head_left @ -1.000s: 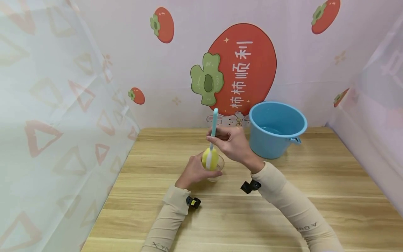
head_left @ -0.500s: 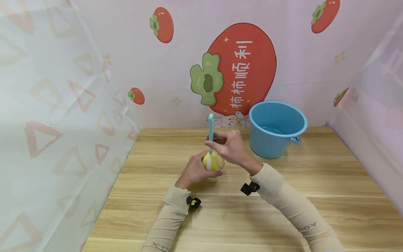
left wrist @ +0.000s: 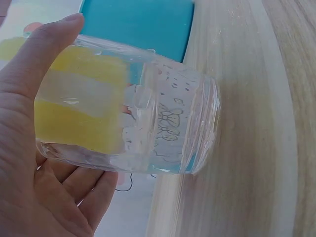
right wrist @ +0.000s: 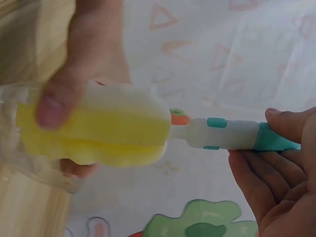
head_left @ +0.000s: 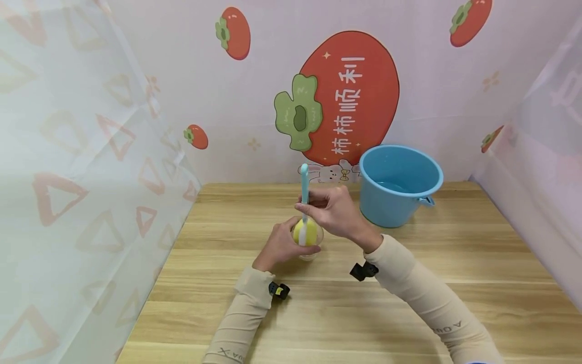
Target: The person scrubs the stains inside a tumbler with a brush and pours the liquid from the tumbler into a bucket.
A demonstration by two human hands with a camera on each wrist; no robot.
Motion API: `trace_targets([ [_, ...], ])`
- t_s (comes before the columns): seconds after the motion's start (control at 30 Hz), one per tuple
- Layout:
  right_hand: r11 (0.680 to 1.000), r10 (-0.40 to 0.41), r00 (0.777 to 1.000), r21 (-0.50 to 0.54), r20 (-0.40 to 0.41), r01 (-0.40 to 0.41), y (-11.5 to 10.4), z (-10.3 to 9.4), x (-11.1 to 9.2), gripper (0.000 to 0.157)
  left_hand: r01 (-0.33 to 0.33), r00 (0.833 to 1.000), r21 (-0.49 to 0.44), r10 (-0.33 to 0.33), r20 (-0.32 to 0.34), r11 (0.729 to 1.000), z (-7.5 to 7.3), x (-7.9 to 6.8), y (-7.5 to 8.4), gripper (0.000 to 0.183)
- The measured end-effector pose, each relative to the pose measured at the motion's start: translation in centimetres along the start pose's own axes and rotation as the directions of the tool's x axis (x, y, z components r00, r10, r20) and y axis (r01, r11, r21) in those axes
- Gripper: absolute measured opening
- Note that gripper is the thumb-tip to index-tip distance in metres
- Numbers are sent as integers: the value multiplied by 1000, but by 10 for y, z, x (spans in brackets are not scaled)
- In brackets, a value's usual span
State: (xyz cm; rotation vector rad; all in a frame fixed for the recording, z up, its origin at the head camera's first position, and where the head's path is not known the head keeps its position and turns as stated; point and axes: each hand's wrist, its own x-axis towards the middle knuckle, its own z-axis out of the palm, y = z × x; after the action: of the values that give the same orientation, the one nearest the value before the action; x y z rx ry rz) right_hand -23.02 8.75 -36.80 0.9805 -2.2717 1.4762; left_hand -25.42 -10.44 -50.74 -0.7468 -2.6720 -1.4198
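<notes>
A clear drinking glass [left wrist: 202, 123] is held by my left hand [head_left: 282, 246], its thumb on one side and its fingers round the other. My right hand [head_left: 335, 210] pinches the teal and white handle [head_left: 304, 184] of a sponge cup brush between thumb and fingers. The yellow and white sponge head [right wrist: 123, 123] sits partly inside the glass, while its upper end sticks out of the mouth. In the left wrist view the sponge reaches about halfway down, leaving a gap above the thick base. Whether the base touches the table cannot be told.
A blue bucket [head_left: 386, 205] with a handle stands at the back right of the wooden table [head_left: 327, 313], near the right hand. Behind the table hangs a white cloth backdrop [head_left: 254, 101] with printed persimmons. A pale sheet [head_left: 91, 202] borders the left side.
The right hand has moved slightly left and down, pushing the sponge deeper into the glass; the handle stands more upright. During the last half second the hands have barely moved.
</notes>
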Motion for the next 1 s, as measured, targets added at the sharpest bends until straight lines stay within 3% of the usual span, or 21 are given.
trace_targets([
  [0.23,997,68,997,-23,30,-67,19,13,-11,12,12,1000,-12,-11,22,1000,-1,-3,2,92],
  [0.7,998,-20,999,-55,-31,18,-12,-26,6,14,45,999,-37,-44,16,998,0,-1,3,74],
  [1.0,998,41,999,-49,-3,-41,0,-19,0,11,47,999,-10,-47,12,999,0,-1,3,80],
])
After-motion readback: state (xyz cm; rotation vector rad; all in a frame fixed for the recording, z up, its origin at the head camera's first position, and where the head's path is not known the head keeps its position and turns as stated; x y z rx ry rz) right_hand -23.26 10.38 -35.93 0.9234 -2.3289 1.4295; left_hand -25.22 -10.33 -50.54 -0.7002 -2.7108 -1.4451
